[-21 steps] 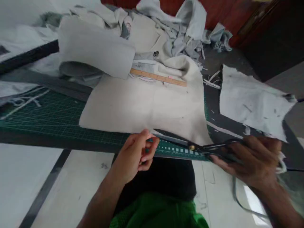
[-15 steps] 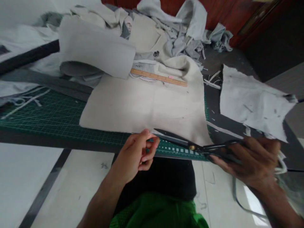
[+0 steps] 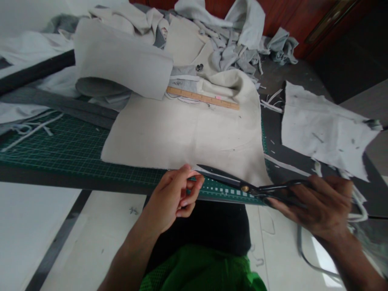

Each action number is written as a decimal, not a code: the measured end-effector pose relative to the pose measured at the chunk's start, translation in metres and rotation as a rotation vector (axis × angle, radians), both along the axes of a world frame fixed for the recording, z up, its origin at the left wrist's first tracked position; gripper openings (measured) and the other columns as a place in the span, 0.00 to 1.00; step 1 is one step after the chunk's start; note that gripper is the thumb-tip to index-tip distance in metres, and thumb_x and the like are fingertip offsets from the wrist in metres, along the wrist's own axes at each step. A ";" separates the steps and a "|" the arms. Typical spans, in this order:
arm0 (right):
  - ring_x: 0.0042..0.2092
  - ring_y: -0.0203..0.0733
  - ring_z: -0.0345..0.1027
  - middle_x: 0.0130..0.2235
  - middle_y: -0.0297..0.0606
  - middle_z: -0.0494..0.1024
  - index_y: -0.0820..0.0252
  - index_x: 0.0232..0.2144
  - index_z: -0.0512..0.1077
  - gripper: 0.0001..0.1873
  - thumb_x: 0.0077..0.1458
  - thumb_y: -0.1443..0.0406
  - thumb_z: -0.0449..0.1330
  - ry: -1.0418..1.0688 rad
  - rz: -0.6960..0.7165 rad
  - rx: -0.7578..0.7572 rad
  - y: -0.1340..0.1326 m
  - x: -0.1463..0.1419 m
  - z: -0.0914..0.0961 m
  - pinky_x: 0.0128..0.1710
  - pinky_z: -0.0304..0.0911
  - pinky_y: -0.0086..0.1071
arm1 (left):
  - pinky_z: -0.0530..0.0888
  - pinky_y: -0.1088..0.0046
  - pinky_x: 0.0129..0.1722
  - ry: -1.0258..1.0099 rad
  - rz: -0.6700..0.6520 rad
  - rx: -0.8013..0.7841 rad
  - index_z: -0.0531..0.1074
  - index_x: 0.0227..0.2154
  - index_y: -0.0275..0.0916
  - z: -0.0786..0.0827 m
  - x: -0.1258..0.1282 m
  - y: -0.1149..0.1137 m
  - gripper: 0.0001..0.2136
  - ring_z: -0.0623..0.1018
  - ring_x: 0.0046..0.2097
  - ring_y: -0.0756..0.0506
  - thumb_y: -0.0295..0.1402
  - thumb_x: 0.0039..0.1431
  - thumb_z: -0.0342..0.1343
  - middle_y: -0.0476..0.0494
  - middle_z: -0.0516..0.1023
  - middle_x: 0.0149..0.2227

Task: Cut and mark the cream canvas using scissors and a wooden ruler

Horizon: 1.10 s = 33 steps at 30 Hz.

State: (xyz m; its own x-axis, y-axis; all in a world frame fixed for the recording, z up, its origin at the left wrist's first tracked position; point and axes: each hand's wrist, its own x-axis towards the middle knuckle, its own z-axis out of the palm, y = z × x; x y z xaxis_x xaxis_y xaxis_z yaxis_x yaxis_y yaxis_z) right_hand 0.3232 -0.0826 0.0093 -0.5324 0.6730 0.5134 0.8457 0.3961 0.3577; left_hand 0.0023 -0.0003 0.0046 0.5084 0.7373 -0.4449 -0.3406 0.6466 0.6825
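Note:
A cream piece of fabric (image 3: 157,133) lies over the green cutting mat (image 3: 69,141), its near edge close to the table's front. My left hand (image 3: 178,194) pinches that edge between thumb and fingers. In my right hand (image 3: 318,206) are black-handled scissors (image 3: 245,188), my fingers in the handles. Their blades point left along the fabric's near edge, tips just beside my left fingertips. The blades look nearly closed. Across the fabric's far part lies a wooden ruler (image 3: 203,98).
A stiff grey-white sheet (image 3: 121,60) curls over the fabric's far left. Crumpled cloth scraps (image 3: 227,52) are heaped at the back. Another white fabric piece (image 3: 324,129) lies at right with small offcuts around it. Dark grey cloth (image 3: 60,103) stretches along the left.
The scissor handles and my right hand have shifted very slightly. My left hand keeps its pinch on the fabric edge, and the fabric stays in place.

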 end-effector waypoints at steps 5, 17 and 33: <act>0.26 0.38 0.58 0.18 0.28 0.67 0.56 0.20 0.70 0.24 0.59 0.51 0.71 0.002 -0.008 -0.026 0.000 0.000 0.000 0.33 0.49 0.37 | 0.49 0.88 0.11 0.001 -0.002 -0.001 0.69 0.25 0.36 0.000 0.000 0.000 0.21 0.55 0.17 0.61 0.49 0.56 0.67 0.54 0.68 0.27; 0.23 0.39 0.61 0.18 0.28 0.68 0.55 0.21 0.71 0.23 0.60 0.49 0.69 -0.027 0.013 -0.023 0.002 0.006 0.000 0.29 0.49 0.39 | 0.49 0.88 0.11 -0.008 -0.010 0.011 0.69 0.26 0.36 -0.002 -0.001 -0.001 0.19 0.55 0.17 0.60 0.48 0.60 0.63 0.53 0.68 0.27; 0.24 0.38 0.62 0.18 0.28 0.66 0.56 0.20 0.71 0.21 0.59 0.54 0.70 -0.049 0.014 -0.025 0.002 0.005 -0.001 0.28 0.52 0.37 | 0.49 0.87 0.12 0.009 -0.016 0.030 0.69 0.26 0.36 -0.001 -0.001 -0.001 0.18 0.55 0.18 0.60 0.45 0.63 0.59 0.53 0.68 0.28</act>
State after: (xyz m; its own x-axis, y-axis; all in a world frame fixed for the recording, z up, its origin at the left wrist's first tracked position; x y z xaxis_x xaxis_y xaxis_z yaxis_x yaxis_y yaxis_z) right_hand 0.3279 -0.0806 0.0084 -0.5660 0.6776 0.4696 0.8216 0.4167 0.3889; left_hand 0.0010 -0.0013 0.0035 0.5160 0.7423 -0.4275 -0.3244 0.6312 0.7045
